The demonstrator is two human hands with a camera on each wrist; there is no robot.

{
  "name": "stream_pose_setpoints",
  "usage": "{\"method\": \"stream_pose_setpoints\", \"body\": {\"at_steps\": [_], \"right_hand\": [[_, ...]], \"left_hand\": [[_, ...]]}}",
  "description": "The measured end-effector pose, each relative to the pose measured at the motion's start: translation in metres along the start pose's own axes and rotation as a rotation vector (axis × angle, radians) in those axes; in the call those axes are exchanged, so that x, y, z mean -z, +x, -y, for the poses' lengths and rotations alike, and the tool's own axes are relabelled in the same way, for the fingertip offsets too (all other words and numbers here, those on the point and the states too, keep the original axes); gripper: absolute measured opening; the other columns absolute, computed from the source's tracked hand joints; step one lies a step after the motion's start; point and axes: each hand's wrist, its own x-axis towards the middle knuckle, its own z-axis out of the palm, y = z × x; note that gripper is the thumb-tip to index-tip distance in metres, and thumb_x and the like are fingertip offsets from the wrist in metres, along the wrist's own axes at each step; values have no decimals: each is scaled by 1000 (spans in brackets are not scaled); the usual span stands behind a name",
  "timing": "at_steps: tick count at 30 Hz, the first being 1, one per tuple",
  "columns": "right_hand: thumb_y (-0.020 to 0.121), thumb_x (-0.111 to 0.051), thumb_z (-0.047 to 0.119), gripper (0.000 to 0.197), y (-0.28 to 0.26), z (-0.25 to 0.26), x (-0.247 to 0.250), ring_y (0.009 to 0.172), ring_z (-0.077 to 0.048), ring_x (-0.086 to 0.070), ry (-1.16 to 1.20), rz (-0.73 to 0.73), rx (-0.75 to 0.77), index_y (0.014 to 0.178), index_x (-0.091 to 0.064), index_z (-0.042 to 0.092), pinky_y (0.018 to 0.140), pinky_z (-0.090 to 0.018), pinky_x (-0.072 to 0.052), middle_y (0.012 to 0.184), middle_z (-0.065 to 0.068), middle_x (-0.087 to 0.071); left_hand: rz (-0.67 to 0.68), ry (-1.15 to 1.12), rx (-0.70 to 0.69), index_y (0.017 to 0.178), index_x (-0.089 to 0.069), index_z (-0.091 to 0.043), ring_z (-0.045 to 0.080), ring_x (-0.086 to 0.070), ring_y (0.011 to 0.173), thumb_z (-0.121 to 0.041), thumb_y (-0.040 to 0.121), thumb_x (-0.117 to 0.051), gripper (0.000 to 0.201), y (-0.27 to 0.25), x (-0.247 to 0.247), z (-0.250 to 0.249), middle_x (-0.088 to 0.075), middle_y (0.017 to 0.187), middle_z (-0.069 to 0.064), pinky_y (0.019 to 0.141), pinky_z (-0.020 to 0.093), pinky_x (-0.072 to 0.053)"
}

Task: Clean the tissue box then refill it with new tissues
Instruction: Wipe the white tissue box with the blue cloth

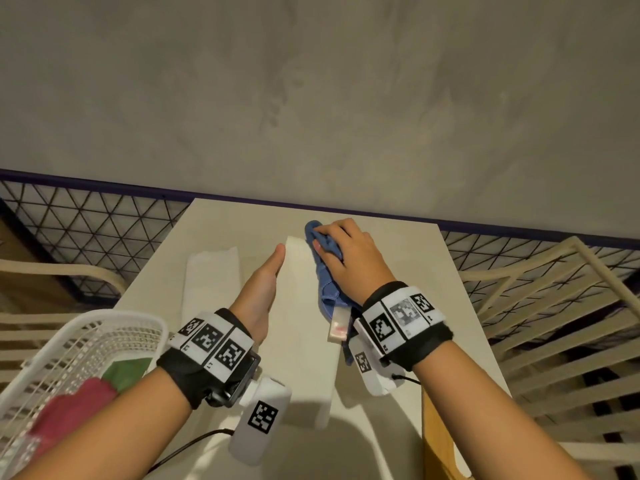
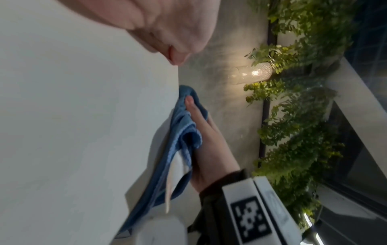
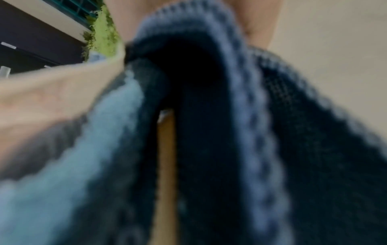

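Note:
A long white tissue box (image 1: 301,306) lies lengthwise in the middle of the pale table (image 1: 398,265). My left hand (image 1: 275,261) presses flat against the box's left side with its fingers straight. My right hand (image 1: 330,242) grips a bunched blue cloth (image 1: 327,282) against the far right side of the box. In the left wrist view the box (image 2: 73,132) fills the left half, and the cloth (image 2: 182,137) hangs along its edge under the right hand (image 2: 209,140). The cloth (image 3: 209,149) fills the right wrist view. A white stack of new tissues (image 1: 212,282) lies on the table left of the box.
A white plastic basket (image 1: 86,344) with red and green cloths stands at the lower left. Slatted cream chairs stand to the right (image 1: 554,306) and left (image 1: 52,271) of the table. A grey wall rises just behind the table's far edge.

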Motion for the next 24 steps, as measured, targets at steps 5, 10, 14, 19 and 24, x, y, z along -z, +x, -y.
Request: {"method": "stream_pose_setpoints", "body": {"at_steps": [5, 10, 14, 19, 24], "right_hand": [[54, -80, 17, 54, -21, 23, -10, 111, -28, -51, -344, -115, 205, 107, -67, 13, 97, -41, -40, 117, -6, -64], [50, -85, 16, 59, -55, 25, -51, 110, -18, -58, -391, -29, 494, 106, -69, 16, 103, -41, -29, 112, 1, -69], [74, -56, 6, 35, -88, 12, -61, 105, -29, -64, -334, 27, 670, 102, -70, 23, 96, -44, -46, 117, 2, -68], [57, -84, 33, 58, -95, -7, -46, 115, -24, -55, -437, 102, 655, 110, -63, 40, 70, -23, -53, 121, 13, -63], [76, -58, 24, 48, -80, -38, -37, 120, -31, -33, -385, -52, 602, 123, -48, 30, 91, -37, -48, 135, 1, -44]], "left_hand": [[106, -158, 68, 124, -56, -17, 23, -64, 102, -59, 91, -27, 61, 1, -1, -2, -69, 111, 11, 94, 37, -49], [90, -282, 18, 94, -69, -9, 21, -73, 67, -63, 90, -20, 73, 8, 12, -22, -75, 77, 12, 73, 37, -55], [9, -373, -68, 109, -61, -16, 21, -68, 80, -61, 91, -21, 63, 11, 33, -30, -75, 90, 7, 76, 36, -45], [-14, -415, -95, 127, -52, -19, 18, -63, 92, -63, 90, -18, 66, 6, 40, -29, -74, 92, 3, 77, 34, -46], [70, -341, -110, 105, -61, -19, 16, -68, 86, -62, 91, -14, 65, -1, 17, -28, -76, 86, 1, 77, 34, -46]]}}
